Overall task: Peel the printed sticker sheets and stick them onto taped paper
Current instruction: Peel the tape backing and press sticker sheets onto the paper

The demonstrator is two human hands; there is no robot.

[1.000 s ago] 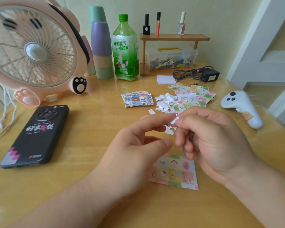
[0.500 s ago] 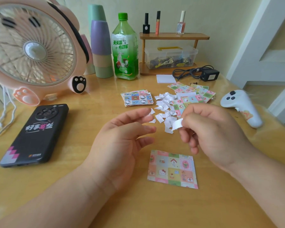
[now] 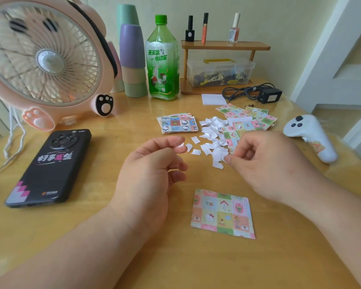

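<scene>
A colourful printed sticker sheet (image 3: 223, 213) lies flat on the wooden table (image 3: 92, 236) in front of me. My left hand (image 3: 152, 176) hovers above the table with curled fingers; its thumb and forefinger pinch a small pale sticker piece (image 3: 181, 145). My right hand (image 3: 267, 165) is lower, and its curled fingertips touch the near edge of a pile of white backing scraps (image 3: 212, 132). Whether a scrap sits between those fingers is not visible. More sticker sheets lie behind: a stack (image 3: 179, 123) at centre and a spread (image 3: 250, 119) partly under my right hand.
A black phone (image 3: 50, 167) lies at left, with a pink fan (image 3: 44, 59) behind it. Stacked cups (image 3: 131, 55), a green bottle (image 3: 163, 59), a wooden shelf (image 3: 225, 45) over a plastic box (image 3: 219, 69), a charger (image 3: 269, 95), white paper (image 3: 213, 99) and a white controller (image 3: 311, 136) ring the back and right.
My hands, joined a second ago over one small piece, have pulled apart. The right hand went down to the scrap pile with a white scrap; the left kept the small piece.
</scene>
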